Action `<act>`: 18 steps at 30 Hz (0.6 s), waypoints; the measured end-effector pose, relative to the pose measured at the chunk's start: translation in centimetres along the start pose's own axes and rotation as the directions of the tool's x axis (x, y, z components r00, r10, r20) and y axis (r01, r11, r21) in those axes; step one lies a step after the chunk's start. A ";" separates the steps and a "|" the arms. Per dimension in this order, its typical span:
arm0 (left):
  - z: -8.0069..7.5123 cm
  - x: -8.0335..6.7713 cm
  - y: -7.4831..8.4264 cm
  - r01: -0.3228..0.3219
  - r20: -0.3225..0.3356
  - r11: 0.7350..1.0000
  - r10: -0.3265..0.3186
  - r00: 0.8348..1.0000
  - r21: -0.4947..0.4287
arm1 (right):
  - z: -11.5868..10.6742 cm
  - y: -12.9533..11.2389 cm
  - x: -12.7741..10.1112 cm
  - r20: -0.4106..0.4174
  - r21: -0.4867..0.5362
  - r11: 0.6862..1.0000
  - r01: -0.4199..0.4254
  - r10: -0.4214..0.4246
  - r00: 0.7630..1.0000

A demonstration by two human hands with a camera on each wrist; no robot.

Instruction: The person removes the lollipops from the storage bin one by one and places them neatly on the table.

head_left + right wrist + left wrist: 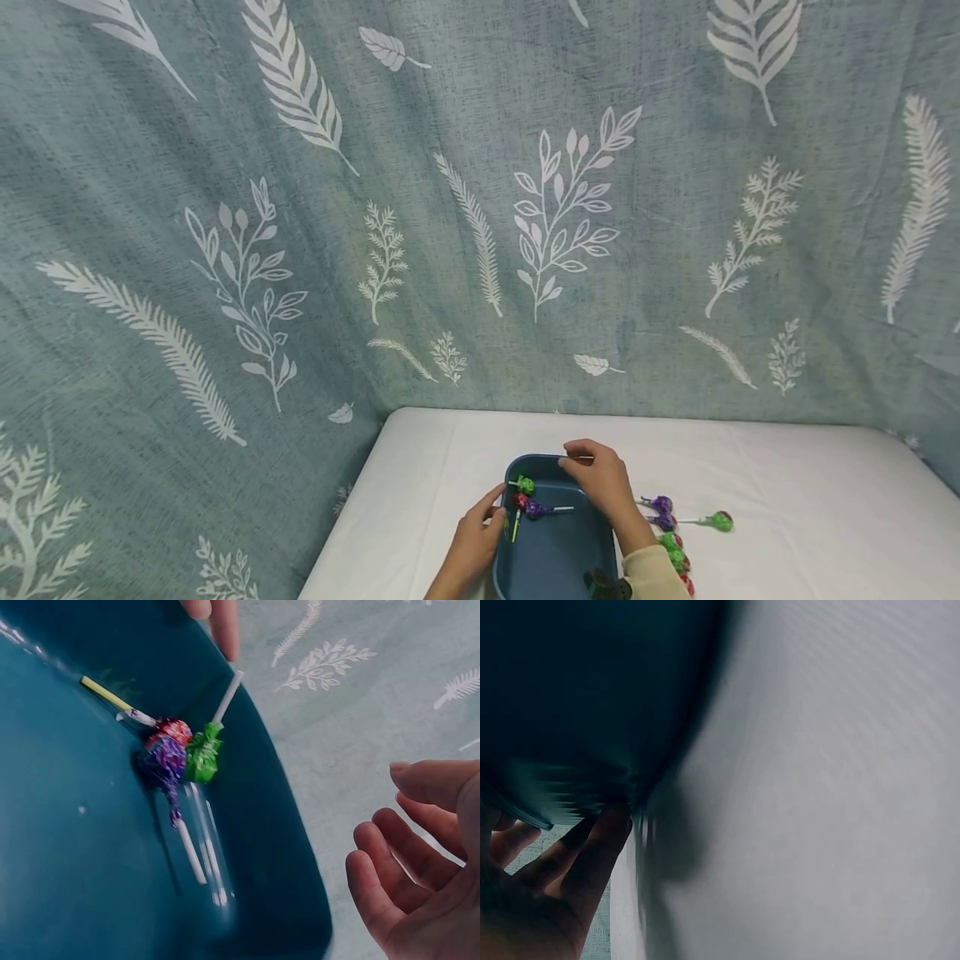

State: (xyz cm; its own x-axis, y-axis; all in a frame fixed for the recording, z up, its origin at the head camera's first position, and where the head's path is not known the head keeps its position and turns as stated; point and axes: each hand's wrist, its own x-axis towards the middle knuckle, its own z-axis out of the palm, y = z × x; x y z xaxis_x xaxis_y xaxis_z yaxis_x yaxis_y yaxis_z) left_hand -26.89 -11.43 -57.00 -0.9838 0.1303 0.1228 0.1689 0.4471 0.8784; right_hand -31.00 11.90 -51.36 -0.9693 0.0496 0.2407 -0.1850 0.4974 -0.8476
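Note:
A dark blue plastic bin (555, 550) stands on the white table in front of me. My left hand (474, 537) grips its left side, thumb at the rim and fingers along the outer wall (570, 787). Close by the far right corner of the bin is my right hand (600, 477); the right wrist view shows its fingers (390, 877) loosely bent, apart from the rim and holding nothing. Inside the bin three lollipops lie bunched near its left wall: a green one (202, 754), a red one (174, 732) with a yellow stick, and a purple one (163, 761).
Right of the bin, partly behind the right forearm, several more lollipops lie on the white table (787, 500): purple ones (662, 504), a green one (722, 521) set apart, and a green and red cluster (675, 550). A leaf-patterned curtain (480, 208) hangs behind the table.

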 end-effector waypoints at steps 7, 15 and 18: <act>-0.1 0.0 -0.1 -0.008 0.008 1.000 0.008 1.000 -0.009 | 1.4 0.3 0.6 0.040 -0.022 1.000 -0.002 0.003 0.999; 0.0 0.2 -0.3 0.017 0.016 1.000 -0.017 1.000 -0.021 | 3.0 0.1 0.8 0.098 -0.052 0.999 -0.015 0.020 0.995; 0.0 0.2 -0.3 0.024 0.024 0.999 -0.023 0.999 -0.034 | 3.4 0.0 0.8 0.110 -0.067 0.998 -0.018 0.026 0.994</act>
State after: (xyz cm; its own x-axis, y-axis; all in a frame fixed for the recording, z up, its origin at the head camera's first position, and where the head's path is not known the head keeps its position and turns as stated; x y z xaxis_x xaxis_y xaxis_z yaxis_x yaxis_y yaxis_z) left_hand -27.18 -11.54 -57.22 -0.9857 0.1412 0.0914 0.1433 0.4199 0.8962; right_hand -32.31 8.98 -52.80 -0.9857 -0.0334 0.1651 -0.1558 0.5531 -0.8184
